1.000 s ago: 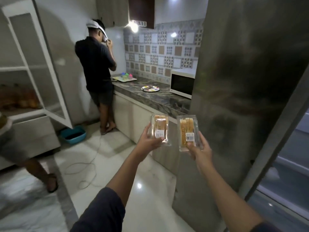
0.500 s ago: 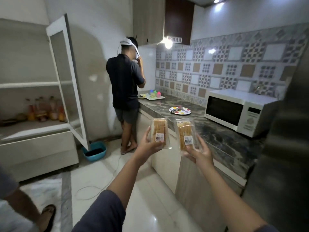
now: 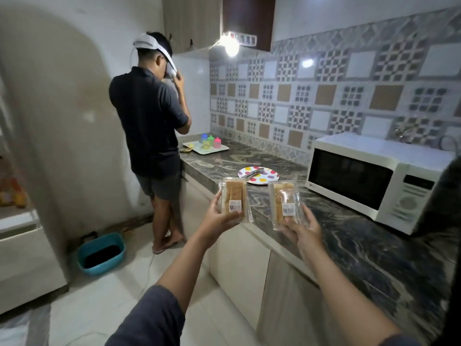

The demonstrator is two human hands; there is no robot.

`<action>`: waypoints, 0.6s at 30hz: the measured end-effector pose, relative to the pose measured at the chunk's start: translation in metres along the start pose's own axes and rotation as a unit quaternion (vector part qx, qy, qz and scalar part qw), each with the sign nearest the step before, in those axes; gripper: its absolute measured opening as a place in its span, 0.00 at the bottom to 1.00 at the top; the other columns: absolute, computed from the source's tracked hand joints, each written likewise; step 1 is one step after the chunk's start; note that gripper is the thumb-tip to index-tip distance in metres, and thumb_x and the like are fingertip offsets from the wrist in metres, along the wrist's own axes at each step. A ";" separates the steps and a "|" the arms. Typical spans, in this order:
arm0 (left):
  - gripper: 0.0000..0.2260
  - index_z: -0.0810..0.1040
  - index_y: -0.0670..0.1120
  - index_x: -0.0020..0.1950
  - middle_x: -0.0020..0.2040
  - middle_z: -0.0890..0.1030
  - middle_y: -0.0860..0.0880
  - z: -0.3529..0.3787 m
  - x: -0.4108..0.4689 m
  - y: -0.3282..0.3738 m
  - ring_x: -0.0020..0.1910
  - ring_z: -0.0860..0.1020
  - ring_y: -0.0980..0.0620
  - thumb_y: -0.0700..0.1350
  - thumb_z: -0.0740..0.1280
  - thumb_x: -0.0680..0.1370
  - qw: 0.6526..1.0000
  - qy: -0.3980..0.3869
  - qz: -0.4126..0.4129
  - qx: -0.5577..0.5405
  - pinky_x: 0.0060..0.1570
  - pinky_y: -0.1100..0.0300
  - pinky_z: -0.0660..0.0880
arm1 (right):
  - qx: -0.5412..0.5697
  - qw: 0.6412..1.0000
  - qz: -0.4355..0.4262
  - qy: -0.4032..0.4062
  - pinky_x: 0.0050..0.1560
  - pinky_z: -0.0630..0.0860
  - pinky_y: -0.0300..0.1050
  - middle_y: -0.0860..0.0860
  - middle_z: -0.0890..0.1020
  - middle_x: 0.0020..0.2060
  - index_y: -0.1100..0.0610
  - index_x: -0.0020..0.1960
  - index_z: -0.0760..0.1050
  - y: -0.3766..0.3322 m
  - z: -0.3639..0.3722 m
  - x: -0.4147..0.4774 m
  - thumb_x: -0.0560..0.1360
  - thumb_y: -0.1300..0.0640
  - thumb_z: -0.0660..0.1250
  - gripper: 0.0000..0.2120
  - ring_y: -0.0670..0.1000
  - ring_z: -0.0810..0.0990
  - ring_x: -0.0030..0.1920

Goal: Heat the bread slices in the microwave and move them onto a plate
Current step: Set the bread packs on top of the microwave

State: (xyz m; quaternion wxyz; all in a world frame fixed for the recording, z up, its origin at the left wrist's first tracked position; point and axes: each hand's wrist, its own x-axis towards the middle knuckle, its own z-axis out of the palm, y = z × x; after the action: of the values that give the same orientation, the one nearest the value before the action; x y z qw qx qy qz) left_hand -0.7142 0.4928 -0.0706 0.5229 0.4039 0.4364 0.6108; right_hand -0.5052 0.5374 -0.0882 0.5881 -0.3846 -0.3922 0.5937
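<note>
The left hand (image 3: 219,218) grips a clear pack of bread slices (image 3: 233,198) by its lower end. The thumb lies along the pack's left edge and the fingers curl under its bottom, so the pack stands upright above them with its label facing the camera. The right hand (image 3: 303,228) grips a second pack of bread (image 3: 284,203) the same way, fingers curled round the bottom. The two packs are side by side, near each other but apart, in the air over the front edge of the counter (image 3: 349,240).

Just beyond the fingertips of both hands, a spotted plate (image 3: 272,174) lies on the counter with tongs (image 3: 252,174) resting on it. To the right of the right hand's fingers stands the microwave (image 3: 354,181), its door closed.

Well beyond the left hand's fingers, another person (image 3: 149,116) stands at the counter with their back turned, beside a tray (image 3: 217,149) of small coloured bottles (image 3: 210,142). Below and left of those fingers, a blue basin (image 3: 101,253) sits on the floor.
</note>
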 end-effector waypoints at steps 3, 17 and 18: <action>0.39 0.53 0.52 0.75 0.60 0.75 0.41 0.004 0.087 0.005 0.53 0.79 0.45 0.30 0.68 0.71 0.999 -0.039 -0.013 0.004 0.43 0.55 0.82 | 0.009 0.998 -0.027 0.048 0.34 0.81 0.38 0.54 0.72 0.67 0.52 0.71 0.64 -0.006 0.009 0.070 0.72 0.74 0.65 0.33 0.56 0.79 0.52; 0.34 0.61 0.52 0.72 0.57 0.77 0.42 0.172 0.372 0.000 0.51 0.80 0.46 0.31 0.69 0.71 0.972 -0.231 -0.031 0.036 0.48 0.54 0.80 | -0.049 0.961 -0.150 0.227 0.49 0.79 0.50 0.53 0.73 0.64 0.52 0.72 0.63 -0.113 -0.073 0.280 0.73 0.71 0.65 0.31 0.55 0.78 0.55; 0.34 0.61 0.52 0.71 0.56 0.77 0.43 0.189 0.385 -0.001 0.51 0.80 0.46 0.31 0.69 0.71 0.969 -0.244 -0.032 0.031 0.49 0.53 0.80 | -0.055 0.958 -0.154 0.236 0.50 0.78 0.50 0.53 0.73 0.63 0.52 0.72 0.62 -0.123 -0.082 0.290 0.74 0.71 0.65 0.31 0.55 0.78 0.55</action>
State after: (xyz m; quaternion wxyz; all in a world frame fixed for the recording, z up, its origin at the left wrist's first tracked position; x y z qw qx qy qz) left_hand -0.5831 0.8950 -0.0021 0.6197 0.5425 0.3272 0.4632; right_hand -0.3846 0.8287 -0.0070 0.7261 -0.4805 -0.3285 0.3662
